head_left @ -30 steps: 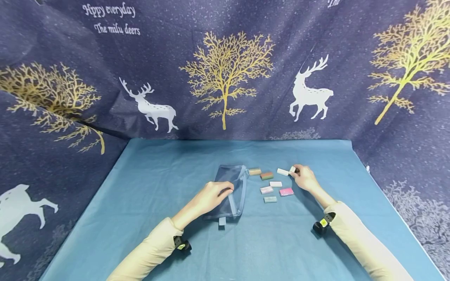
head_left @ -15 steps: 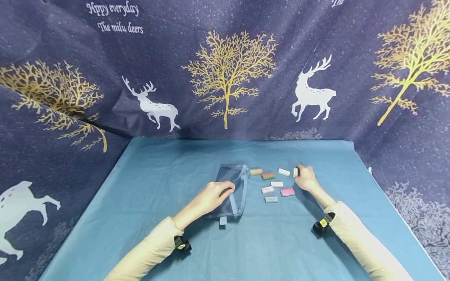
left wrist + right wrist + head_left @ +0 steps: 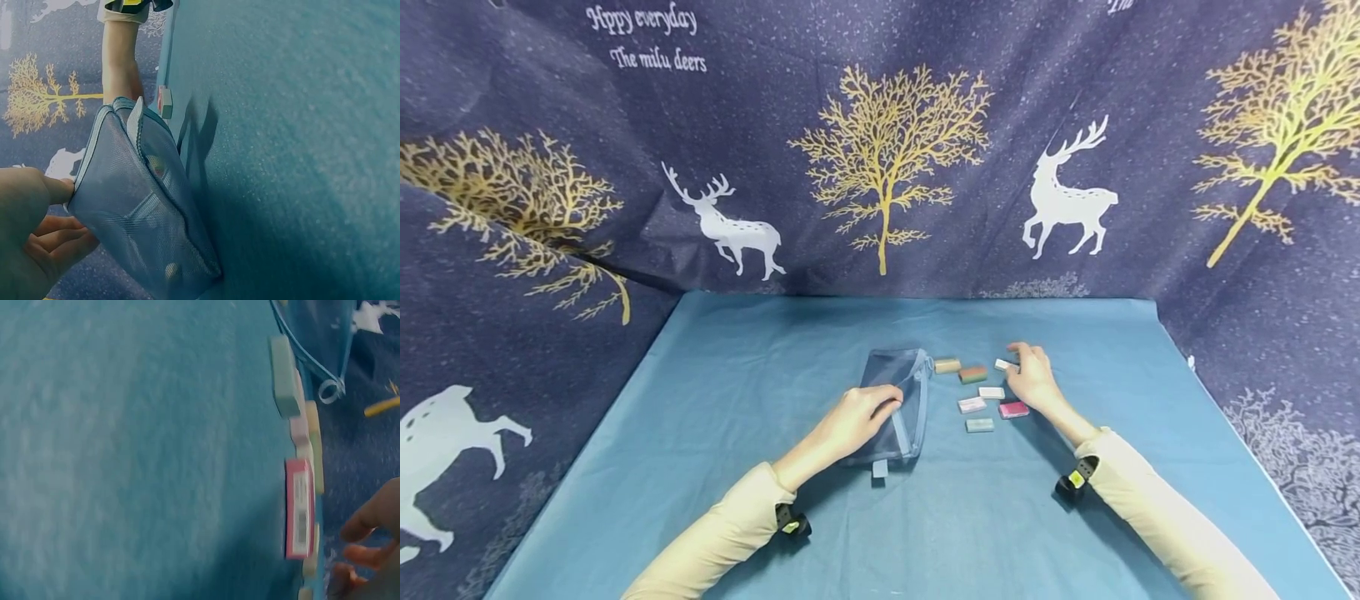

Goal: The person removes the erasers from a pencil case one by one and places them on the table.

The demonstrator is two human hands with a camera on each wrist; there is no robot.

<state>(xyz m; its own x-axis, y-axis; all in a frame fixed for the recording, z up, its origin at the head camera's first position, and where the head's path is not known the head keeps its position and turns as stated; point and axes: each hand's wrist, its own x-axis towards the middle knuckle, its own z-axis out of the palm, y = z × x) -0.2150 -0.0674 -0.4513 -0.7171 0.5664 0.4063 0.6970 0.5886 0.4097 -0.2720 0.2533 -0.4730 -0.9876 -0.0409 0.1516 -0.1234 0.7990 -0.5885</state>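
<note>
My left hand (image 3: 857,417) pinches the upper edge of a blue zippered mesh pouch (image 3: 119,187), thumb on one side and fingers on the other. Small pale shapes show through the mesh. My right hand (image 3: 1030,379) is over the far right of the group of small eraser-like blocks, its thumb and fingers spread around a white block (image 3: 1002,365); whether they touch it cannot be told. Nearer lie a pink block (image 3: 300,509) with a barcode label, a pale green block (image 3: 980,425), a pink-and-white block (image 3: 972,405) and a white block (image 3: 992,392).
Beside the pouch's zip end lie a tan block (image 3: 947,366) and an orange-green block (image 3: 973,374). Blue cloth (image 3: 737,375) covers the table. A dark curtain (image 3: 925,208) printed with deer and trees hangs behind.
My right hand has let go of a white-and-black block at the far right and shifted left to the white block. That first block is now hidden behind it. My left hand keeps its hold.
</note>
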